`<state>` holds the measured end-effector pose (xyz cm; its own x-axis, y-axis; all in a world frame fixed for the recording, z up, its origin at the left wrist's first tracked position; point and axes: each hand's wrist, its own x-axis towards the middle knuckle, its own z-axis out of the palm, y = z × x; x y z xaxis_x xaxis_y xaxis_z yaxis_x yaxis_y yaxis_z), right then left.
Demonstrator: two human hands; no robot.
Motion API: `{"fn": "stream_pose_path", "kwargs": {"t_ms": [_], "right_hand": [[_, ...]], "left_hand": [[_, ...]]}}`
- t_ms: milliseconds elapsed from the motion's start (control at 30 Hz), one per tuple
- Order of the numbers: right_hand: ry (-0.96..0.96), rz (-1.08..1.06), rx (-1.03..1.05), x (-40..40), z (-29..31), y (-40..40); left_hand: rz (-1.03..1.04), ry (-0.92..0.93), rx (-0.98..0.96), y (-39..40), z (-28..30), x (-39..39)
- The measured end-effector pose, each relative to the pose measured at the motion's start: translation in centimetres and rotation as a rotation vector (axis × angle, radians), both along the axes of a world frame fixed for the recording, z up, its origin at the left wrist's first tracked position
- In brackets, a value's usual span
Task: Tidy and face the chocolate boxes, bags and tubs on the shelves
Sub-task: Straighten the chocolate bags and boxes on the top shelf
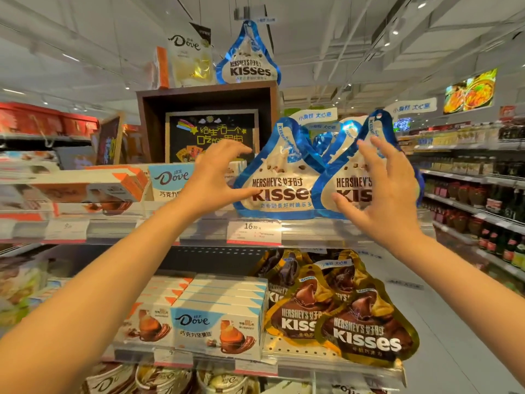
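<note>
On the upper shelf (pixel 312 227), two blue-and-white Kisses bags (pixel 277 177) stand upright, overlapping.

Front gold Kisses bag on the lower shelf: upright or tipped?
Tipped. The front gold Kisses bag leans right, its printed label slanted, overhanging the shelf edge.

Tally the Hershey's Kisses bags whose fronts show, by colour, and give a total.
Blue-and-white Kisses bags: 3, two on the shelf between the hands, one on top of the wooden box
Gold-and-brown Kisses bags: 2 facing front on the shelf below; more stand behind them, too hidden to count
Total: 5
</note>
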<state>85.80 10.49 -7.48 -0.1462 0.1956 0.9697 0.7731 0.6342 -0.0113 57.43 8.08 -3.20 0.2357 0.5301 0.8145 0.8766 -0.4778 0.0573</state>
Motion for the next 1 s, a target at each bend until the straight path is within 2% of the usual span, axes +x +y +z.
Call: {"fn": "stream_pose_path", "kwargs": {"t_ms": [133,233,333,567,733,867,1000], "right_hand": [[-0.160,0.094,0.140,-4.4,0.8,-1.1],[-0.259,0.143,0.122,-8.1,2.2,-1.6],[-0.405,0.104,0.000,-12.2,4.4,-1.8],[-0.690,-0.247,-0.344,-20.8,8.2,0.4],[-0.694,-0.358,-0.661,-23.4,9.4,2.4],[-0.602,-0.276,-0.926,-23.8,9.9,3.4],[-0.492,-0.206,-0.997,-23.6,10.3,3.3]], "left_hand": [[0.069,0.008,0.035,-1.0,0.3,-3.9],[0.156,0.060,0.015,-1.2,1.1,-7.4],[0.308,0.168,-0.105,-0.5,2.2,-10.4],[0.544,0.409,-0.384,1.7,4.9,-14.5],[0.256,0.255,-0.673,3.2,5.8,-16.1],[0.177,0.290,-0.660,4.2,6.3,-16.0],[0.099,0.285,-0.674,4.9,6.1,-16.5]]}}
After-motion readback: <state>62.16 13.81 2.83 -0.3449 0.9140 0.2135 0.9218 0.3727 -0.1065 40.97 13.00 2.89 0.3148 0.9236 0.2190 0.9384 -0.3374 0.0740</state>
